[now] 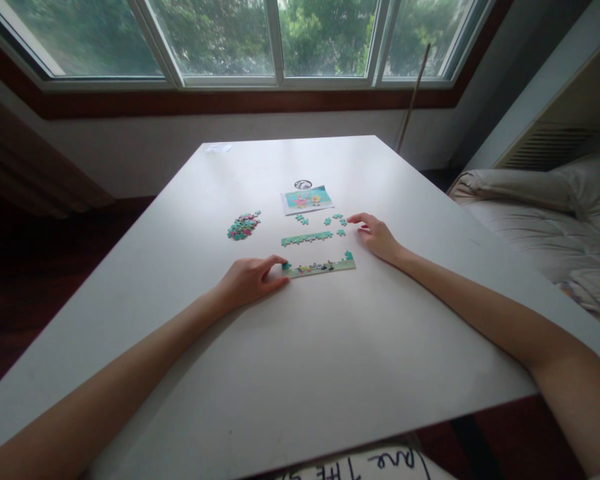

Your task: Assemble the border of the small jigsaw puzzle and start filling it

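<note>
head view | lower puzzle strip [320,269], nearside of picture card [307,199]: probably light, stiff, weak at joints; support both ends | left hand [250,279], near-left of card: finger and thumb parted at strip's end, grip unclear | right hand [377,237], near-right of card: fingers parted beside loose pieces [343,222]

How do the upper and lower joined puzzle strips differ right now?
The lower puzzle strip looks longer than the upper puzzle strip.
The lower strip carries small multicoloured details; the upper strip is mostly green.
The left hand is at the lower strip's left end, while neither hand is at the upper strip.
Both lie flat on the white table.
</note>
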Tool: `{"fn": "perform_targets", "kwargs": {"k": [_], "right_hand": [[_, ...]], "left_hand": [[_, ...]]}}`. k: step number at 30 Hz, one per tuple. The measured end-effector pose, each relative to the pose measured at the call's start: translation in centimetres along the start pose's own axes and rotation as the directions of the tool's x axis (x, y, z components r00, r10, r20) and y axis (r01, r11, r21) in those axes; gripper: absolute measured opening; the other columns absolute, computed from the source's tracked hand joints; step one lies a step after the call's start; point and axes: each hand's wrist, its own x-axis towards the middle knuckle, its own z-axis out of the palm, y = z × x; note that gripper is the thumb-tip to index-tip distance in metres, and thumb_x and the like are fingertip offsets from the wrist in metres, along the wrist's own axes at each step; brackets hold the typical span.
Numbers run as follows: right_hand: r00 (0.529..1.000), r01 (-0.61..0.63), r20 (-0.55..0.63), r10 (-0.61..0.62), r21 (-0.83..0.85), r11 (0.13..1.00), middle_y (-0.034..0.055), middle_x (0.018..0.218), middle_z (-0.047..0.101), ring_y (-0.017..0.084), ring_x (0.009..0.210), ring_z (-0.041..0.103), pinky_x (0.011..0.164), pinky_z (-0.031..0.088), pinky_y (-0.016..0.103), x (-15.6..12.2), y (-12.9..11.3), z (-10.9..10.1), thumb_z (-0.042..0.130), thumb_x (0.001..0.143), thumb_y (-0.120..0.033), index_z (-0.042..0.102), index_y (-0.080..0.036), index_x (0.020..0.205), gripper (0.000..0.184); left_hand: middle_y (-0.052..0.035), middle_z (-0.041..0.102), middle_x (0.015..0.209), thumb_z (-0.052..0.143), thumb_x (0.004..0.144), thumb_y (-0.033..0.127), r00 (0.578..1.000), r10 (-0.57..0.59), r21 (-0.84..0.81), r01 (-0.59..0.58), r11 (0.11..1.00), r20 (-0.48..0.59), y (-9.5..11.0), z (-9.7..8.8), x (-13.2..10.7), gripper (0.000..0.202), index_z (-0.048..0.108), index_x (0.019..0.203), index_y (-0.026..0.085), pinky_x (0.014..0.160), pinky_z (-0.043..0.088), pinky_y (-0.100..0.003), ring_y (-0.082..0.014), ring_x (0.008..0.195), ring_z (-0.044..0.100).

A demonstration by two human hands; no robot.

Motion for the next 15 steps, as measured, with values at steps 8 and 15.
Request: {"fn": "perform_targets", "kwargs": {"k": [8, 15], "right_hand": [[0.991, 0.059, 0.128, -0.045, -0.109, 0.992, 0.0057, 0.116, 0.064, 0.023, 0.113, 0.054, 0.103, 0.037, 0.045, 0.17, 0.36, 0.21, 0.047, 0.077, -0.012, 0.063, -0.022, 0.102, 0.031], [0.979, 0.162, 0.147, -0.139, -0.163, 0.973, 0.0067, 0.116, 0.065, 0.022, 0.111, 0.055, 0.101, 0.039, 0.043, 0.28, 1.02, 0.57, 0.044, 0.08, -0.011, 0.066, -0.021, 0.097, 0.029]], "left_hand": [[0.0053, 0.05, 0.054, 0.049, 0.083, 0.049, 1.0, 0.0, 0.008, 0.0, 1.0, 0.003, 0.04, 0.05, -0.03, 0.039, 0.062, 0.105, 0.02, 0.053, 0.031, -0.019, -0.0081, 0.047, 0.045], [0.0052, 0.05, 0.054, 0.049, 0.083, 0.048, 1.0, 0.001, 0.006, -0.001, 1.0, -0.003, 0.25, -0.11, 0.09, 0.038, 0.062, 0.104, 0.02, 0.052, 0.031, -0.018, -0.0079, 0.047, 0.045]]}}
